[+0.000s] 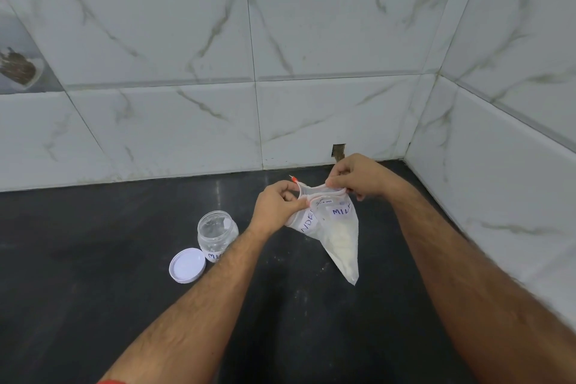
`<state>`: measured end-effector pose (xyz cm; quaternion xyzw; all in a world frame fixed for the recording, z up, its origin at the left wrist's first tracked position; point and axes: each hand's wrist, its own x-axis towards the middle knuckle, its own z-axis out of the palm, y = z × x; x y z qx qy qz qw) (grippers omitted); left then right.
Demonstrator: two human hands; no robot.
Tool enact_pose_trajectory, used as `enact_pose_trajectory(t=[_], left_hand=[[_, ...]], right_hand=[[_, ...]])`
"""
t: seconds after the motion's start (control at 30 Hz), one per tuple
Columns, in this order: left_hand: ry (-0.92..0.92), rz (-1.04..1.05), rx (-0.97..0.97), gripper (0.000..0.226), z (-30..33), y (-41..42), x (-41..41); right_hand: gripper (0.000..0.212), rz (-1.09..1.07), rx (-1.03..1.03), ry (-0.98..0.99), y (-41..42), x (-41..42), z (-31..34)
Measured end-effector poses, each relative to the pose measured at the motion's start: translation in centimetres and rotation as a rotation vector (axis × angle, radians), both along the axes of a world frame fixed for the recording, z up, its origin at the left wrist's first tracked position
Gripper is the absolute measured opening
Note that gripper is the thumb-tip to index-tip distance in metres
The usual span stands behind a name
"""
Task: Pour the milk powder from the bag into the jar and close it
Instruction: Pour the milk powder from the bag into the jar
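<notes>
While the jar (217,235) stands open on the counter (93,259) with nothing in it that we can make out, we have the bag (335,227) lifted off the surface and held between both hands. Our left hand (276,204) pinches the near-left edge of the mouth between thumb and fingertips; our right hand (355,176) pinches the far edge the same way, so both sets of fingers are closed on the bag's rim and pulling it apart. Between the two grips the mouth gapes a little, and a small red tab (292,178) pokes out just beyond the left fingers. Below the fingers the bag hangs to a point, and the powder (341,241) sits in that lower part, well under both grips.

We judge the task to be early. The lid (187,265) is already off, lying rim up just in front of the jar and touching or nearly touching its base, so the jar is ready to receive. The bag looks opened or nearly so. No powder shows in the jar, so pouring has not begun.

Left to do: carry the bag over to the jar, which sits to the left of and below our left fingers, partly behind that forearm; tip the powder in; then take up the lid and close the jar. A few pale specks lie on the counter under the bag; we cannot tell what they are.
</notes>
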<state>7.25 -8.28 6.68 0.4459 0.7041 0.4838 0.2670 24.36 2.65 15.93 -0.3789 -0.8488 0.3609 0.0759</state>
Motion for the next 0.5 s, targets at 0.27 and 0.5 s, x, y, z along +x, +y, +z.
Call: enact_pose_trajectory(t=[0.27, 0.5], left_hand=[[0.235, 0.1, -0.046, 0.03, -0.4, -0.1, 0.4], [0.444, 0.064, -0.065, 0.023, 3.3, 1.6, 0.3]], right_hand=[[0.026, -0.168, 0.225, 0.158, 0.3, -0.3, -1.9], [0.028, -0.556, 0.19, 0.646, -0.5, 0.8, -3.6]])
